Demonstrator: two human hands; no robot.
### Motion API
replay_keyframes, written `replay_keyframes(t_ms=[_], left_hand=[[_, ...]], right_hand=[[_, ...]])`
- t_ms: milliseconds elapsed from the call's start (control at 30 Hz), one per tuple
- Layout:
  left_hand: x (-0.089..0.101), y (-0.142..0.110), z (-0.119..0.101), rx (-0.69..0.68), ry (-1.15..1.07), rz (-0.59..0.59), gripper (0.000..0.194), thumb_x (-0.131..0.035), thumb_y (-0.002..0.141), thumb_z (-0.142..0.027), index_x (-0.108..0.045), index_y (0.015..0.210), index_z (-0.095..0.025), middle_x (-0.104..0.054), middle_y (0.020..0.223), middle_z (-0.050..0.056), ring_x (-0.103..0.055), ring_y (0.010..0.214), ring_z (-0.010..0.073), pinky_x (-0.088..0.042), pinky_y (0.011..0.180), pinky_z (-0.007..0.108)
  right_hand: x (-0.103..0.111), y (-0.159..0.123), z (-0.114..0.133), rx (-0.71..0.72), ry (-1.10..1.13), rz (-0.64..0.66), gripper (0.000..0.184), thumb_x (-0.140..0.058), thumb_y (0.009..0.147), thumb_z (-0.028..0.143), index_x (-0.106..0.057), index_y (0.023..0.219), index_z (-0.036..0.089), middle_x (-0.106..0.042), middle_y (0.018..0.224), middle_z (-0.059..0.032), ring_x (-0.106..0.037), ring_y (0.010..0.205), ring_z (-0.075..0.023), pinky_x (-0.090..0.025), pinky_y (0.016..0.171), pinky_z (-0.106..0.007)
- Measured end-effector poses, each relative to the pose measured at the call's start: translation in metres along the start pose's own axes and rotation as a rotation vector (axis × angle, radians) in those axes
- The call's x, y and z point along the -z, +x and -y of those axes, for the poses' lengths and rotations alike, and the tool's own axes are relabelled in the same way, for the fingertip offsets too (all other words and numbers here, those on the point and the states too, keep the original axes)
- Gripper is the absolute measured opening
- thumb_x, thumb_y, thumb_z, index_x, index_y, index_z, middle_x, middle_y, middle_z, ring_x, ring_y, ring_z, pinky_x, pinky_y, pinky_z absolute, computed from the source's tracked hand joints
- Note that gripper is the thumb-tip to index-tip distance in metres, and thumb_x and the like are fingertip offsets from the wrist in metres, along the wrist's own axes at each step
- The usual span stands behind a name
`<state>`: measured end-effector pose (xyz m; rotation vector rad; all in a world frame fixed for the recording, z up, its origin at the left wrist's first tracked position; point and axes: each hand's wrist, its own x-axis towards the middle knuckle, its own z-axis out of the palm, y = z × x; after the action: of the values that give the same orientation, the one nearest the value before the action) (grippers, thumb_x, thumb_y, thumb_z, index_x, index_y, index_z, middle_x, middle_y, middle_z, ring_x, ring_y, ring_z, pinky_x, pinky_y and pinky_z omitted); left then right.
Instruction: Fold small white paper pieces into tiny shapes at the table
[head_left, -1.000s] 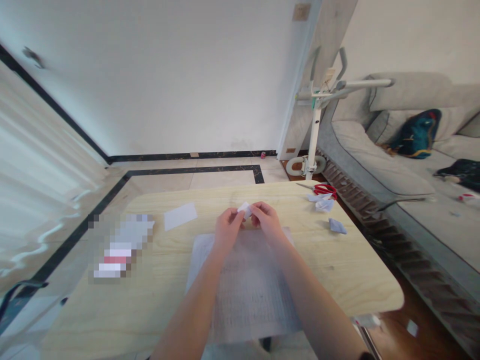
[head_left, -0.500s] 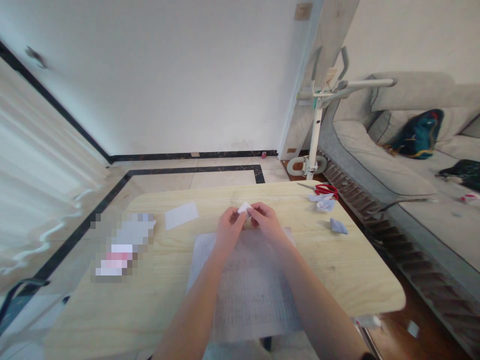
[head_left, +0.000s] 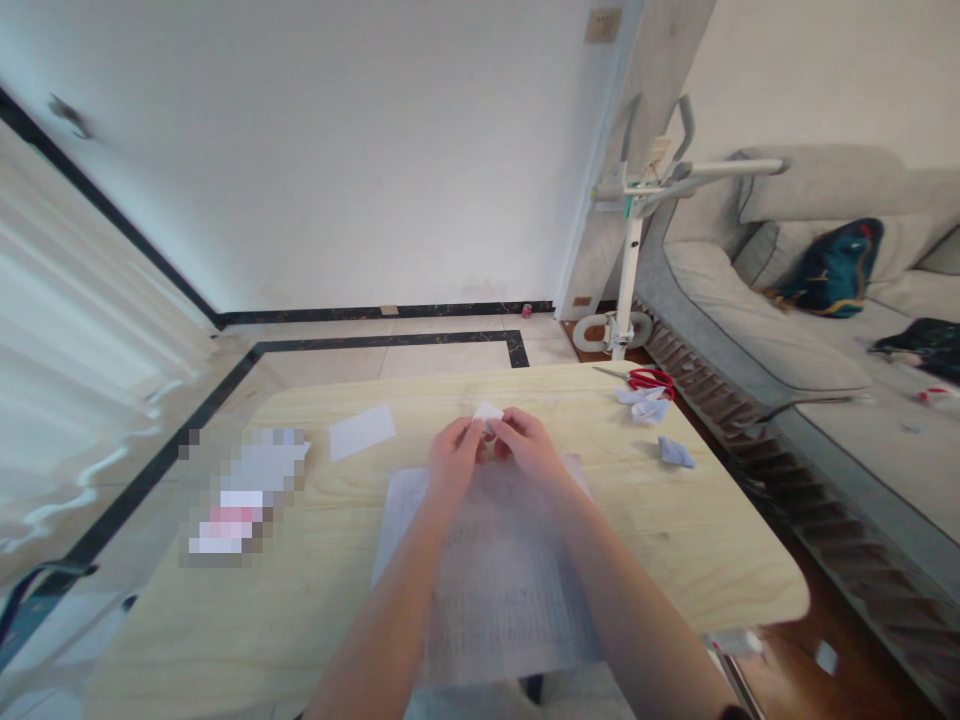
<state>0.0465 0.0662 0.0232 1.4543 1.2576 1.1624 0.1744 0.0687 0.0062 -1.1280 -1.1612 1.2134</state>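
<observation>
Thumbs are set slightly farther apart than half a second ago, and the small white paper point(head_left: 488, 411) is turned a little between them. It is pinched at its near edge by thumb and fingers of the left hand point(head_left: 454, 452) and the right hand point(head_left: 527, 448), just beyond the far edge of the printed sheet point(head_left: 510, 590). On the wooden table point(head_left: 690, 555), the flat white slip point(head_left: 362, 433), red-handled scissors point(head_left: 651, 379), crumpled paper point(head_left: 646, 408) and bluish folded piece point(head_left: 676, 452) are left unmoved.
</observation>
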Motion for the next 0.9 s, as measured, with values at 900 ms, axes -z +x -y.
replay_keyframes(t_ms=[900], left_hand=[[-0.001,0.003,0.01,0.12,-0.305,0.041,0.025,-0.053,0.076,-0.035,-0.061,0.094,-0.018,-0.058,0.059,-0.002,-0.053,0.049,0.0112,-0.039,0.046,0.022]], right_hand=[[0.0,0.001,0.004,-0.027,0.122,-0.137,0.027,-0.064,0.068,0.033,-0.063,0.091,0.017,-0.046,0.05,0.0062,-0.04,0.044,-0.0083,-0.028,0.043,-0.022]])
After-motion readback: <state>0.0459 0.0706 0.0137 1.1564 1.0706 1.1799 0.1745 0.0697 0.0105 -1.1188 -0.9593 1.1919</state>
